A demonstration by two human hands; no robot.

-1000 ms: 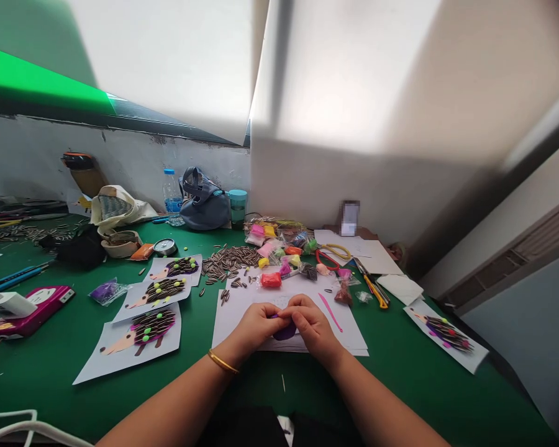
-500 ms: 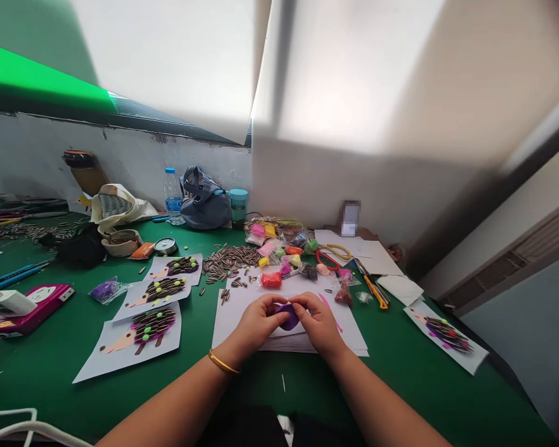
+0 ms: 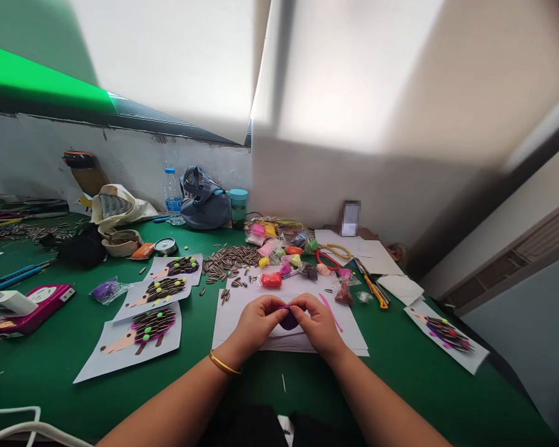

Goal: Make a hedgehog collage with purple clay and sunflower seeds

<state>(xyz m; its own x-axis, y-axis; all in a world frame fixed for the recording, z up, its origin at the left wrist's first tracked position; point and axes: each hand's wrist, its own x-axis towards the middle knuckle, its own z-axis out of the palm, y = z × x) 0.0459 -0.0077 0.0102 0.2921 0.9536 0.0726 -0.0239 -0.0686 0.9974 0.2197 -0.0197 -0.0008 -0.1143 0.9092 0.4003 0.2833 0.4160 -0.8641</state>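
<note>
We see a green tabletop [image 3: 382,335] reaching back to a scuffed whitish wall [image 3: 140,149]. At far left, bright green shows at a window [image 3: 41,84], partly covered by a pale sheet [image 3: 168,56]. Light and shadow fall across the far wall; at right we see a bluish-grey surface [image 3: 531,304].

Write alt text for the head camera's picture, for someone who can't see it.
A person's bare left hand and right hand pinch a purple piece over white paper on a green table. Striped seeds and colourful packets lie beyond; three hedgehog-like pictures lie to the left, one to the right.
</note>
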